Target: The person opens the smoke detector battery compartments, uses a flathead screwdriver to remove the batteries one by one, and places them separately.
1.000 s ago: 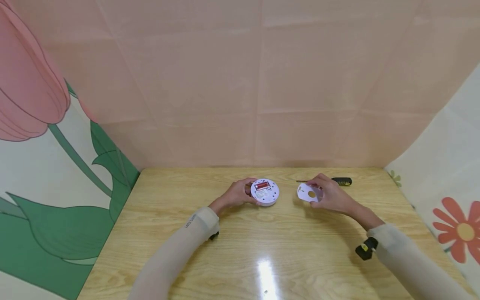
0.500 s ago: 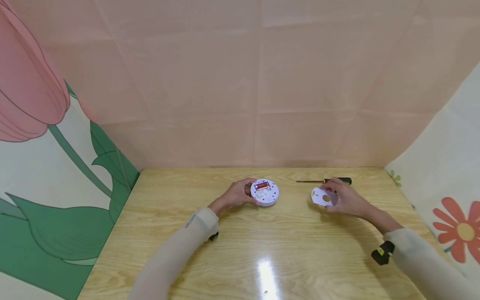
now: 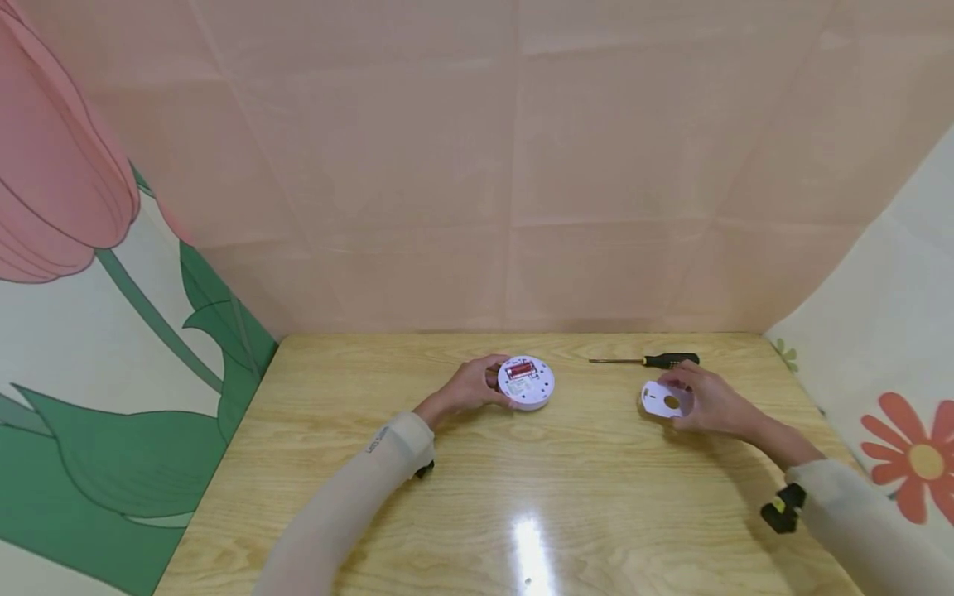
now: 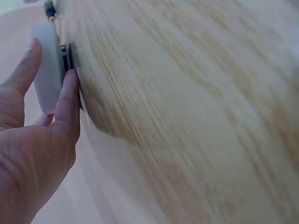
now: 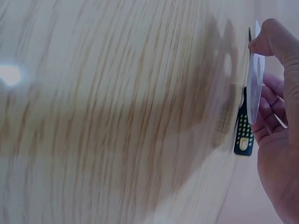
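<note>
In the head view, my left hand (image 3: 468, 386) grips a round white smoke detector (image 3: 531, 389) by its left side, thumb and fingers curved round its rim. A red battery (image 3: 520, 370) shows in a recess on its upward face. The left wrist view has the same smoke detector (image 4: 46, 70) edge-on, just above the wood. Farther right, my right hand (image 3: 711, 404) pinches a thin white mounting plate (image 3: 656, 398) with a round hole. Seen from the right wrist, this plate (image 5: 255, 88) is held on edge between thumb and fingers, apart from the table.
A black-handled screwdriver (image 3: 667, 361) lies near the back edge of the wooden table (image 3: 477, 480), just behind my right hand, its shaft pointing left. A pinkish cloth backdrop (image 3: 514, 165) rises behind the table. Flower-printed cloth stands at both sides.
My right hand has carried the mounting plate rightward and slightly toward me, uncovering the screwdriver's shaft and most of its handle. The left hand and smoke detector have stayed in place.
</note>
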`<state>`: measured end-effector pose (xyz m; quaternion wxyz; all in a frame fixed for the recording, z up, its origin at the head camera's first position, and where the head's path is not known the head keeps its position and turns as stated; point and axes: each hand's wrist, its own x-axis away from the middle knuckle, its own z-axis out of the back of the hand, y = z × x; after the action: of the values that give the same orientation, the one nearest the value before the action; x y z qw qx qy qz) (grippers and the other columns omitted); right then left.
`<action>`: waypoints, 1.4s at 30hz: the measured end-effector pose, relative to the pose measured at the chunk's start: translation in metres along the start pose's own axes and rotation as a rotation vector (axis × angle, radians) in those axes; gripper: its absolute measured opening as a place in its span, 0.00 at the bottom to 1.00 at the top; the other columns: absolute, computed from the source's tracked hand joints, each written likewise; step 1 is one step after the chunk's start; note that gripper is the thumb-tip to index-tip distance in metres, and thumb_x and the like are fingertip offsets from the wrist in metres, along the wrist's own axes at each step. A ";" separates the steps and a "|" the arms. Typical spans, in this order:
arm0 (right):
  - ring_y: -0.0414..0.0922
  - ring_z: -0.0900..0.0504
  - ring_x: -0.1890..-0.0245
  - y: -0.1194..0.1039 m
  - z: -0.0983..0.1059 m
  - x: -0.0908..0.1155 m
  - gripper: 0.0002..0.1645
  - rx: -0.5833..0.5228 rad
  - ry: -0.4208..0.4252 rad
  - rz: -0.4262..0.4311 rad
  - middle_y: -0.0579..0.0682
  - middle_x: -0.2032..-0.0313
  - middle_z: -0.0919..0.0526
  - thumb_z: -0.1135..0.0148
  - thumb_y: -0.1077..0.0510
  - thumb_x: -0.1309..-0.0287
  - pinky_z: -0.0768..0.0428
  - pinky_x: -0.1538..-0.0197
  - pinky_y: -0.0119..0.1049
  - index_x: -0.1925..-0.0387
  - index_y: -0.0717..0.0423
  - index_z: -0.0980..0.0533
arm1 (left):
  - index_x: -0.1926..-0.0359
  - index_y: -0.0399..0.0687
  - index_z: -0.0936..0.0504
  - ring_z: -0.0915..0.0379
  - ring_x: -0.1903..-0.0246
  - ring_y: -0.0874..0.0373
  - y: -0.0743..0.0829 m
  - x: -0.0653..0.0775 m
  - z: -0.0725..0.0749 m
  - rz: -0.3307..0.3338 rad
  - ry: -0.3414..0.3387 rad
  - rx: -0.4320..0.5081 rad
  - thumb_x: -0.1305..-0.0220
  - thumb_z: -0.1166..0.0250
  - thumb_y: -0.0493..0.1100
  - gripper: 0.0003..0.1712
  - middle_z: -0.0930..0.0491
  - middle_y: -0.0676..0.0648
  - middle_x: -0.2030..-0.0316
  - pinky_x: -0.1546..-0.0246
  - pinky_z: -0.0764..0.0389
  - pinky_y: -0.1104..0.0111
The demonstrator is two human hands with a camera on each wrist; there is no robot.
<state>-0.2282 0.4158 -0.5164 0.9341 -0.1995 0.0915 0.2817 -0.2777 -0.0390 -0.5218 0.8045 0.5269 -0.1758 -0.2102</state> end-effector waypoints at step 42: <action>0.43 0.22 0.60 0.051 0.009 0.039 0.42 0.088 -0.043 -0.010 0.47 0.58 0.19 0.11 0.53 0.79 0.24 0.59 0.32 0.52 0.58 0.16 | 0.25 0.42 0.28 0.15 0.47 0.52 -0.003 -0.002 0.001 -0.008 -0.033 0.021 0.45 0.18 0.33 0.47 0.16 0.40 0.41 0.49 0.15 0.69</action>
<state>-0.2237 0.4777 -0.5358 0.9451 -0.1526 0.0825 0.2768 -0.2804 -0.0399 -0.5243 0.7953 0.5323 -0.1889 -0.2202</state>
